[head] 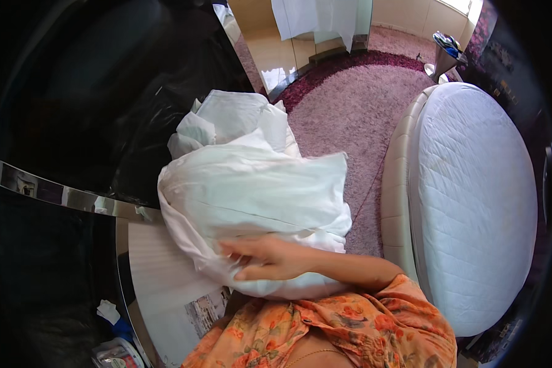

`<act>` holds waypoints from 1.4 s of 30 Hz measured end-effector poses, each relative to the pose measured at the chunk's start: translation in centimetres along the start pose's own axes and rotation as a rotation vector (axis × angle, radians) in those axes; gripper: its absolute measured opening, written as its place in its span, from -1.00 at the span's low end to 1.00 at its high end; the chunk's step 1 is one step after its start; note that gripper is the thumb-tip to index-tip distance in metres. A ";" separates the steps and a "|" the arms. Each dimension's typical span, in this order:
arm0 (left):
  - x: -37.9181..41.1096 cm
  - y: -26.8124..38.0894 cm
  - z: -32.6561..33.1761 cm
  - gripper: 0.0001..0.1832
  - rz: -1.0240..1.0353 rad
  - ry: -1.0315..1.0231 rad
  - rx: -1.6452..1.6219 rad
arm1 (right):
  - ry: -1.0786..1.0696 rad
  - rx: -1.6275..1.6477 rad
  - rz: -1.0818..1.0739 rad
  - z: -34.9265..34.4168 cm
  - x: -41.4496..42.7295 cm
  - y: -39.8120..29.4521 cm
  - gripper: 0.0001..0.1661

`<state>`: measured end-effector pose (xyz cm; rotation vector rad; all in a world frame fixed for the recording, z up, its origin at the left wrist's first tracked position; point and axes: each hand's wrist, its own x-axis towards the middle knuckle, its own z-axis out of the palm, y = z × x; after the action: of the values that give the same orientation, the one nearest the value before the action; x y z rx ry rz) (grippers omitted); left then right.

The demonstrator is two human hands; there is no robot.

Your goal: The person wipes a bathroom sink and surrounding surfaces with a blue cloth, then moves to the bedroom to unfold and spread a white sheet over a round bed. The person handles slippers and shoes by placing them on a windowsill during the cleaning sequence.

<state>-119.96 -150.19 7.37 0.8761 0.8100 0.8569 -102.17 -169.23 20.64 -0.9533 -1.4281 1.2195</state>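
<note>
A large white cloth (257,193), folded in loose layers and creased, lies in front of my body. Over its near part is my right hand (262,260), blurred, thumb and fingers apart; whether it touches the fabric is unclear. My left hand is out of view, its arm passing beneath the near edge of the cloth. More bunched white fabric (232,112) sits just beyond, against a glossy black surface.
At the right stands a rounded bed with a white quilted mattress (474,202) and a cream padded side. A pink-purple shaggy rug (349,110) covers the floor. Beyond are a metallic cone-shaped stand (444,60) and mirrored panels. A clear plastic container (117,354) is at lower left.
</note>
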 end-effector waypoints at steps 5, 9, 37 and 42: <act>-2.3 4.0 -3.1 -0.61 0.172 0.096 0.046 | 0.840 -0.906 -0.105 -3.3 -6.5 2.0 -0.08; -3.7 5.1 -3.8 -0.60 0.167 0.057 0.102 | 0.833 -0.562 0.114 -0.5 -7.2 6.9 0.09; -19.1 -16.7 1.2 -0.56 -0.397 -0.428 0.158 | 1.605 0.112 -0.185 4.8 -29.3 2.6 -0.90; -25.2 -20.8 8.9 -0.55 -0.332 -0.461 0.207 | 1.628 0.052 -0.128 8.1 -43.1 0.6 -0.89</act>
<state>-116.97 -182.77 -1.44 1.0350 0.6174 0.2631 -101.52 -212.20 11.89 -1.2624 -0.1173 0.0943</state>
